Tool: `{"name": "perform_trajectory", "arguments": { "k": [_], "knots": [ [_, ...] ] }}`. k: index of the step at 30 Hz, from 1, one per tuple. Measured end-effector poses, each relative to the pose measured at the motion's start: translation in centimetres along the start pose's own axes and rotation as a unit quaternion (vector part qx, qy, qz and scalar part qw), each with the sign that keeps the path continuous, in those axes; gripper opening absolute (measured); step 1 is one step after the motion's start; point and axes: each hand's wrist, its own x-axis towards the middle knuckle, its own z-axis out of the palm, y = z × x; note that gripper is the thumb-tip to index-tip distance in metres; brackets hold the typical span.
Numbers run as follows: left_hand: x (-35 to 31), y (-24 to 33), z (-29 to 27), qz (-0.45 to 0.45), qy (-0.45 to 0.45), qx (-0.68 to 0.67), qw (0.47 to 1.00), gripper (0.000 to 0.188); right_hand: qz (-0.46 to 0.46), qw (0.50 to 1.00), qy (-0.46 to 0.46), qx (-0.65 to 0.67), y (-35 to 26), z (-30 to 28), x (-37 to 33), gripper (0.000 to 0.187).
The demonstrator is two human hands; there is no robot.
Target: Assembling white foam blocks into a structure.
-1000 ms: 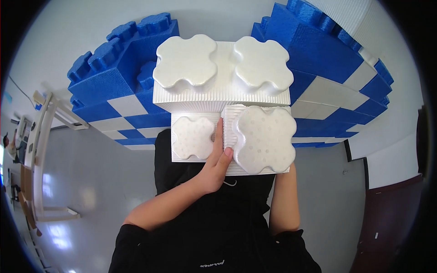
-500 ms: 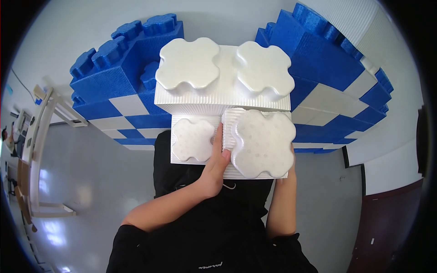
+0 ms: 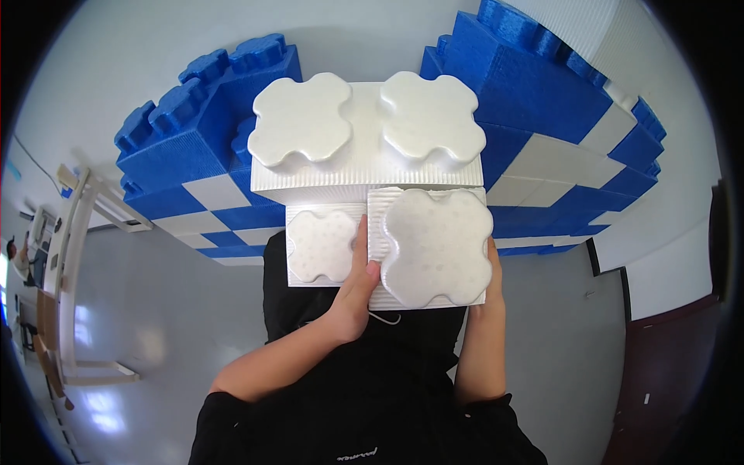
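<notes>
A small white foam block (image 3: 375, 232) with one large clover-shaped stud is between my two hands, close in front of my body. My left hand (image 3: 355, 297) grips its left side, thumb near the front edge and fingers reaching into the gap beside it. On the opposite side my right hand (image 3: 494, 273) presses against the block, its fingers mostly hidden. Just behind the small block stands a longer white block (image 3: 366, 132) with two studs, set higher. To its left, lower down, is another white block (image 3: 319, 244) showing one stud.
Stacked blue and white blocks form curving walls on the left (image 3: 182, 155) and right (image 3: 535, 85). A pale frame stand (image 3: 74, 256) is at far left, with a distant person (image 3: 17, 260) beyond. A dark red door (image 3: 666, 372) is at lower right.
The small block has been straightened between my hands and lines up more squarely with the longer block behind it. Both hands keep their hold; the whole view has shifted slightly.
</notes>
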Motion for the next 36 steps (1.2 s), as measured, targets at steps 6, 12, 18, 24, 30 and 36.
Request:
{"name": "perform_trajectory", "arguments": {
  "k": [6, 12, 18, 24, 30, 36],
  "knots": [
    [0.1, 1.3, 1.2, -0.013, -0.011, 0.062, 0.998, 0.085, -0.021, 0.999, -0.040, 0.018, -0.1, -0.9, -0.1, 0.061],
    [0.0, -0.4, 0.6, -0.033, 0.027, -0.032, 0.999, 0.084, -0.002, 1.000, 0.004, -0.014, -1.3, 0.4, 0.7, 0.056],
    [0.1, -0.5, 1.3, -0.080, 0.034, -0.031, 0.996, 0.071, 0.003, 0.999, -0.008, -0.040, 0.8, -2.0, 3.3, 0.050],
    [-0.5, -1.4, 0.7, -0.092, 0.029, -0.039, 0.995, 0.068, -0.008, 1.000, -0.012, -0.008, 1.4, -1.6, 3.6, 0.046],
    [-0.7, -1.5, 0.8, -0.085, 0.016, -0.010, 0.996, 0.074, -0.002, 1.000, -0.001, 0.008, 0.8, -0.9, 3.1, 0.043],
    [-1.7, -2.7, 1.1, -0.075, 0.033, -0.017, 0.996, 0.073, -0.001, 1.000, 0.010, -0.004, -0.3, 1.2, 1.8, 0.044]
  ]
}}
